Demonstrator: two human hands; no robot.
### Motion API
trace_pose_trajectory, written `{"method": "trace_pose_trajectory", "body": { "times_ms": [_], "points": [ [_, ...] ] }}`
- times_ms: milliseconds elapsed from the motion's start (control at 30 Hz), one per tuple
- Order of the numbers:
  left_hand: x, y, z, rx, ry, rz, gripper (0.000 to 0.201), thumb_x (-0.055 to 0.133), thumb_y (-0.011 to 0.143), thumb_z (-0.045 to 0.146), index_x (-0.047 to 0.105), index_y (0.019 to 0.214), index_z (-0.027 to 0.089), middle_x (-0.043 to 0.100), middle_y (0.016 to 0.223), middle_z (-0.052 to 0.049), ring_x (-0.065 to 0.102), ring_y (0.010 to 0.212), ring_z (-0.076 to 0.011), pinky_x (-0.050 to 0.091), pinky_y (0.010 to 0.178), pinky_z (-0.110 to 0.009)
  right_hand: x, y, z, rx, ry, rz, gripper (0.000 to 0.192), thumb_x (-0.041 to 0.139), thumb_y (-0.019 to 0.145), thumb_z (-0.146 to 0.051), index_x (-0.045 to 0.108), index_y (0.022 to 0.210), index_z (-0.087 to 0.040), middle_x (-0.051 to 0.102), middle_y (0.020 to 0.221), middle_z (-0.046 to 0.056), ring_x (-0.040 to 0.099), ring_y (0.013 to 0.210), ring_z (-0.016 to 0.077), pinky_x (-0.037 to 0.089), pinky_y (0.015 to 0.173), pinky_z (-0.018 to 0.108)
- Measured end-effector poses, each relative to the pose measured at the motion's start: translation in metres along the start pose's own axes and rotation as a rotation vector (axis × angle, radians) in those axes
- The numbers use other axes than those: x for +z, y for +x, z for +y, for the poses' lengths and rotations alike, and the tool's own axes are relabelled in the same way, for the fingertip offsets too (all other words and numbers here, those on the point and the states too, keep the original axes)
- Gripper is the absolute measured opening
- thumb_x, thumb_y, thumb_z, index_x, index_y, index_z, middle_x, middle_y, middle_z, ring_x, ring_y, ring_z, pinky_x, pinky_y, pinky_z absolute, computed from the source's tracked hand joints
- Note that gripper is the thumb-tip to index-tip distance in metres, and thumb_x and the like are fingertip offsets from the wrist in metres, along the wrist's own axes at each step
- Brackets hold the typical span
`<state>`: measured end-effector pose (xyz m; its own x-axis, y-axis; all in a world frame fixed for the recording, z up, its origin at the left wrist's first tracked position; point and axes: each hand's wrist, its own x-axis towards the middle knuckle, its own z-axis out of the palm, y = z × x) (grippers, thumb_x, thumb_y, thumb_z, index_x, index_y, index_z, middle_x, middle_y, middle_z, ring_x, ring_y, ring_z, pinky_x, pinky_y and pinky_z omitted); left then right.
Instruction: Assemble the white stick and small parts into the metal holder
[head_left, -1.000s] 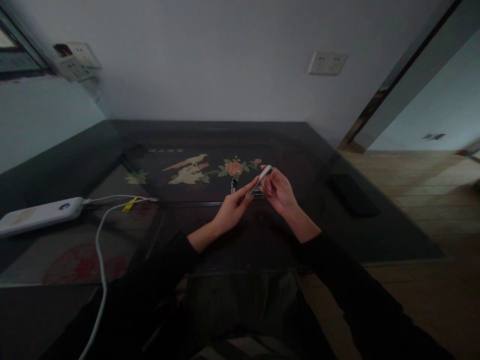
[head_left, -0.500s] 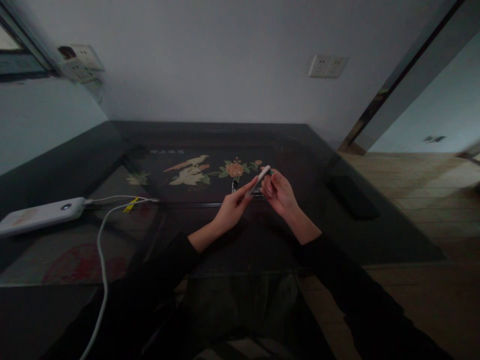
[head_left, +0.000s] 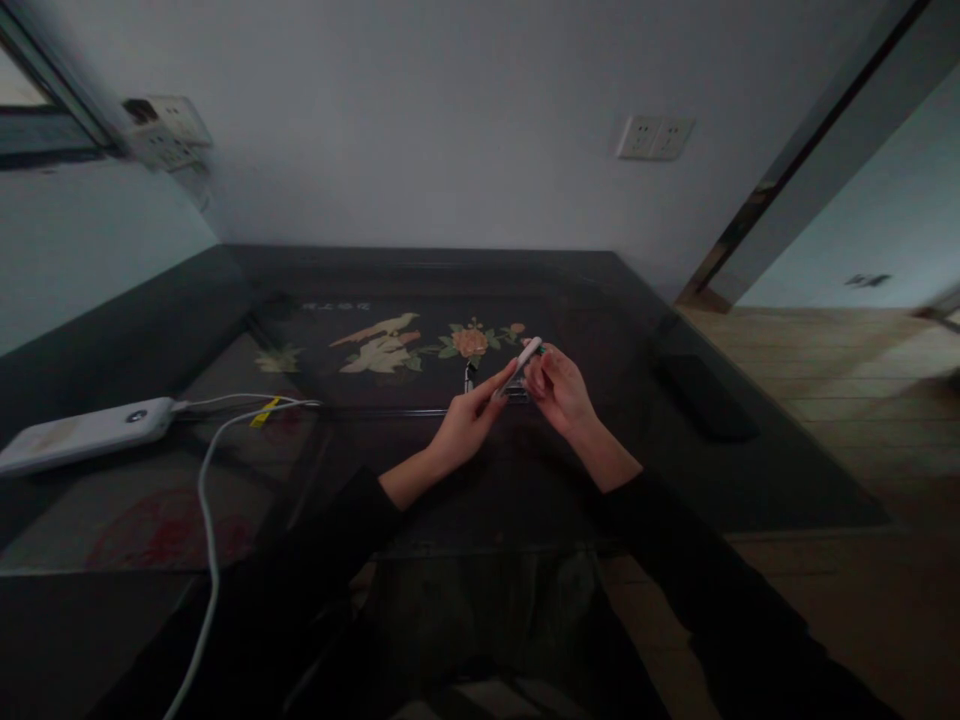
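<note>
Near the middle of the head view, my left hand (head_left: 471, 415) is closed around the lower part of a slim white stick-like object (head_left: 529, 351), which slants up to the right. My right hand (head_left: 561, 392) is closed beside its upper end, with fingertips pinching a small green piece (head_left: 541, 350) against or very near the white object. Exactly what the green piece is, I cannot tell. Just behind my left fingers stands a small dark and silver item (head_left: 470, 377), partly hidden.
The dark glossy table (head_left: 450, 500) bears a bird-and-flower picture (head_left: 379, 345). At left lies a white power bank (head_left: 90, 432) with a white cable (head_left: 208, 520) running off the front edge. A black phone-like slab (head_left: 705, 398) lies at right. Wall sockets (head_left: 655, 137) are behind.
The upper end of the white object sits slightly lower, and both hands have shifted a little. My hold on it looks the same.
</note>
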<state>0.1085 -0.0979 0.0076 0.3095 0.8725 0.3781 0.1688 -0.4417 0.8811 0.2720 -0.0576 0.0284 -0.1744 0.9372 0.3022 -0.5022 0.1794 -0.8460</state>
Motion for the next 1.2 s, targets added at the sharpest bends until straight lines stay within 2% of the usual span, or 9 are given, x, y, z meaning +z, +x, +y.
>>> {"method": "trace_pose_trajectory", "body": {
  "times_ms": [100,167,300,433,567,733,900,1033,1200],
  "points": [
    [0.002,-0.001,0.002,0.046,-0.038,-0.024,0.053,0.051,0.093,0.022,0.046,0.146,0.024,0.053,0.145,-0.009,0.063,0.109,-0.0199,0.051,0.094,-0.033,-0.001,0.001,0.001,0.020,-0.004,0.035,0.041,0.077,0.071,-0.055,0.063,0.091,-0.021,0.038,0.047,-0.011,0.030,0.042,0.0071,0.023,0.043,0.027],
    [0.003,-0.001,0.005,0.050,-0.066,-0.036,0.052,0.052,0.093,0.023,0.046,0.145,0.022,0.055,0.143,-0.009,0.059,0.120,-0.0226,0.048,0.101,-0.037,-0.002,0.001,0.001,0.028,0.017,0.042,0.042,0.079,0.069,-0.053,0.064,0.091,-0.021,0.038,0.048,-0.011,0.030,0.042,0.0072,0.023,0.042,0.026],
    [0.001,0.002,0.009,0.013,-0.109,-0.046,0.053,0.054,0.092,0.023,0.047,0.144,0.018,0.071,0.115,-0.009,0.064,0.107,-0.0222,0.052,0.092,-0.035,-0.002,0.001,-0.001,0.011,0.043,0.037,0.041,0.080,0.070,-0.051,0.065,0.093,-0.021,0.039,0.047,-0.011,0.029,0.042,0.0070,0.024,0.042,0.025],
    [-0.002,0.005,0.008,-0.024,-0.109,-0.029,0.053,0.054,0.092,0.023,0.047,0.145,0.016,0.074,0.098,-0.007,0.066,0.084,-0.0175,0.053,0.077,-0.029,0.000,0.001,-0.002,-0.006,0.030,0.011,0.038,0.076,0.074,-0.052,0.065,0.091,-0.020,0.040,0.047,-0.010,0.028,0.041,0.0069,0.024,0.042,0.026],
    [-0.006,0.006,0.005,-0.037,-0.055,0.025,0.053,0.053,0.093,0.024,0.047,0.145,0.016,0.073,0.107,-0.010,0.062,0.081,-0.0152,0.050,0.076,-0.026,0.001,0.001,-0.002,-0.014,0.048,-0.003,0.036,0.077,0.073,-0.052,0.060,0.079,-0.021,0.040,0.046,-0.010,0.029,0.042,0.0073,0.021,0.042,0.026],
    [-0.008,0.007,0.001,-0.038,0.017,0.036,0.054,0.051,0.093,0.023,0.045,0.146,0.019,0.069,0.121,-0.010,0.053,0.064,-0.0096,0.047,0.066,-0.024,0.000,0.001,-0.003,0.004,0.075,-0.015,0.036,0.079,0.071,-0.050,0.061,0.083,-0.021,0.043,0.046,-0.010,0.029,0.042,0.0071,0.020,0.042,0.025],
    [-0.003,0.003,0.006,-0.022,-0.002,0.027,0.054,0.052,0.093,0.025,0.045,0.146,0.019,0.071,0.115,-0.010,0.061,0.076,-0.0141,0.051,0.075,-0.027,0.000,0.000,-0.002,0.010,0.070,0.003,0.036,0.079,0.071,-0.049,0.061,0.083,-0.021,0.043,0.046,-0.010,0.030,0.043,0.0074,0.022,0.043,0.025],
    [0.002,-0.001,0.011,-0.014,-0.018,-0.023,0.054,0.051,0.093,0.023,0.045,0.146,0.018,0.072,0.111,-0.010,0.063,0.077,-0.0152,0.052,0.080,-0.031,-0.001,0.001,0.000,0.023,0.078,0.022,0.038,0.080,0.071,-0.049,0.064,0.090,-0.020,0.042,0.046,-0.011,0.030,0.042,0.0066,0.025,0.043,0.024],
    [0.002,-0.002,0.013,0.023,-0.078,-0.045,0.053,0.054,0.093,0.026,0.047,0.145,0.018,0.074,0.098,-0.008,0.066,0.093,-0.0208,0.054,0.084,-0.034,-0.004,0.002,0.001,0.008,0.082,0.019,0.039,0.081,0.069,-0.047,0.062,0.091,-0.021,0.039,0.047,-0.012,0.032,0.042,0.0062,0.026,0.042,0.023]
  ]
}}
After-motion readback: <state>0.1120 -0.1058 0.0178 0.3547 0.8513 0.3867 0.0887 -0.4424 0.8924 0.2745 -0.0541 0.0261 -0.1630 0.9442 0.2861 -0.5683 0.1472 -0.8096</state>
